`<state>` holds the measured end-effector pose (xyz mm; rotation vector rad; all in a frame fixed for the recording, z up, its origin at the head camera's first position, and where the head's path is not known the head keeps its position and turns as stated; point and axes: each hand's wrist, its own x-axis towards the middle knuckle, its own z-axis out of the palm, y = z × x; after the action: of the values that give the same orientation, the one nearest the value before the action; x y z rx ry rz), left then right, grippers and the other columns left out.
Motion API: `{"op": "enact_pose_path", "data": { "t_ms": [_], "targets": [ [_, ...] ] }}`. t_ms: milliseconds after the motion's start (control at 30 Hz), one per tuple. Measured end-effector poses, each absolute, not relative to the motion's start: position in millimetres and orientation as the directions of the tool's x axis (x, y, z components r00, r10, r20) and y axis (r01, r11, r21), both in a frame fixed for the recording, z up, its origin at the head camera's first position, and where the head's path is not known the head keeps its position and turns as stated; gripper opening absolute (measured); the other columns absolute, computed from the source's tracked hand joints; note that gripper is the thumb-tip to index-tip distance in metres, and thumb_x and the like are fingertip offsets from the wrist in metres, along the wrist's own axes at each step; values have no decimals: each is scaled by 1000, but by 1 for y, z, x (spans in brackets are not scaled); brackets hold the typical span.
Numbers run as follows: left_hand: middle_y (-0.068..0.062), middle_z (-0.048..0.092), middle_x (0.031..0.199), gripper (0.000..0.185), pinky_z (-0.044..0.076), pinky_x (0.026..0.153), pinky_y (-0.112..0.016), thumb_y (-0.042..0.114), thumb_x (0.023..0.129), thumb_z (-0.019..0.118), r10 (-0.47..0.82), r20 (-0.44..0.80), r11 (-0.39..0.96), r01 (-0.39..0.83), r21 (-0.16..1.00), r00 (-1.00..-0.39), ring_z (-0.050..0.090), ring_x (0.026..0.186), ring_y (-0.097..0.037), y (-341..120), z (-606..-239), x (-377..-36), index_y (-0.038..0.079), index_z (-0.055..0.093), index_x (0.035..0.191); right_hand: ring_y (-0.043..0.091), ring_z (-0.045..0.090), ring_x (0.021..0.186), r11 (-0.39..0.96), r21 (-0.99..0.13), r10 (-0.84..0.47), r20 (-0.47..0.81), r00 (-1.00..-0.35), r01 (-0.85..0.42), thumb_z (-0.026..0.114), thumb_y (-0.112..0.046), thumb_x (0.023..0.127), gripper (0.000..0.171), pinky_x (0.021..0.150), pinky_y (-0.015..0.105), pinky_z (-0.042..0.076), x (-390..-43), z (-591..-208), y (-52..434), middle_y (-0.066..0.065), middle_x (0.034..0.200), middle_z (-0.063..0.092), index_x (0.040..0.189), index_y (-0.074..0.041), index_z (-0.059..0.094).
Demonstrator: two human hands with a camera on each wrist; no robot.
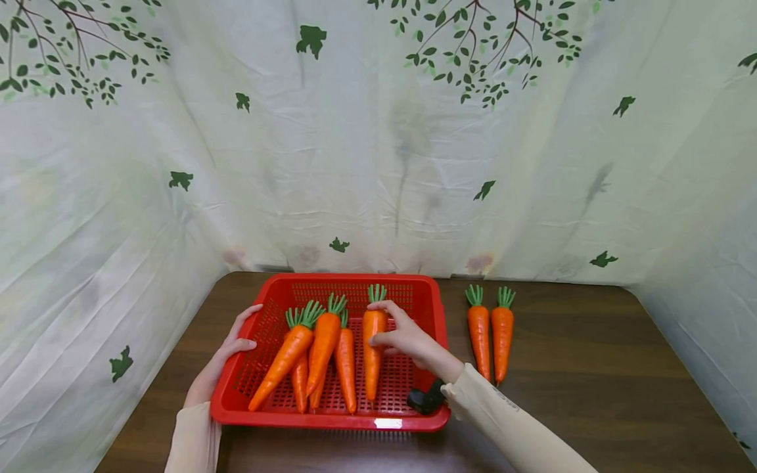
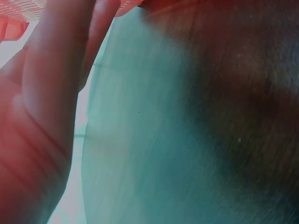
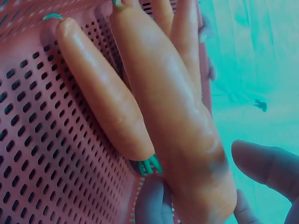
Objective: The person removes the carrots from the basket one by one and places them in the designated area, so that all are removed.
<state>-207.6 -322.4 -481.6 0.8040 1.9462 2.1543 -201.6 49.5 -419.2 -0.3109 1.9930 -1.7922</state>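
A red basket [image 1: 236, 394] is seen on a dark wooden table [image 1: 591, 407], its far rim close to the leaf-printed cloth [image 1: 378, 164] that hangs at twelve o'clock and folds in at nine and three o'clock. Bare tabletop is left at three o'clock of the basket, beyond the two loose carrots [image 1: 490, 332] laid side by side just past its right wall, green tops pointing to twelve o'clock; a narrower strip of table lies at nine o'clock before the cloth. The left hand [image 1: 221, 361] is laid against the basket's left rim, thumb hooked over the edge and fingers stretched along the outer wall, so the rim is gripped. The right hand [image 1: 408, 338] is reached over the right wall and closed around a carrot [image 1: 372, 348] near its top; this carrot is the rightmost of those inside and points from six to twelve o'clock. The other carrots [image 1: 319, 348] are piled at nine o'clock of it, overlapping and fanned. In the right wrist view, the held carrot [image 3: 173, 116] is shown pressed between the fingers [image 3: 187, 42] behind it and the thumb [image 3: 266, 165], with a second carrot [image 3: 103, 93] touching it on the perforated floor [image 3: 37, 163]. In the left wrist view only the blurred palm [image 2: 42, 116], a sliver of red rim [image 2: 28, 7] and dark tabletop [image 2: 243, 93] are given.
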Motion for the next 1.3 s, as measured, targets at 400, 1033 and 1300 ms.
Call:
{"op": "enact_pose_path", "data": {
  "t_ms": [400, 1033, 1300],
  "targets": [
    [4, 48, 125, 73, 45, 84, -22, -8, 81, 36, 405, 329, -124, 305, 944, -853, 53, 105, -10, -320, -482, -208, 28, 36, 144, 25, 58, 87, 93, -987, -466, -157, -871, 128, 64, -3, 86, 54, 73, 42, 53, -199, -414, 56, 17, 131, 38, 135, -10, 41],
    [0, 45, 129, 70, 49, 84, -30, -9, 86, 34, 441, 245, -113, 217, 970, -864, 54, 106, -15, -324, -477, -206, 23, 28, 148, 29, 58, 96, 23, -993, -469, -113, -876, 116, 65, -9, 88, 58, 79, 42, 52, -187, -396, 84, 16, 141, 30, 139, -15, 38],
    [2, 47, 127, 72, 49, 83, -28, -10, 84, 34, 425, 248, -77, 238, 968, -871, 54, 105, -13, -324, -476, -205, 24, 30, 147, 29, 59, 97, 14, -994, -454, -103, -885, 109, 65, -10, 89, 59, 82, 42, 51, -181, -393, 101, 16, 144, 26, 140, -16, 38]
  ]
}}
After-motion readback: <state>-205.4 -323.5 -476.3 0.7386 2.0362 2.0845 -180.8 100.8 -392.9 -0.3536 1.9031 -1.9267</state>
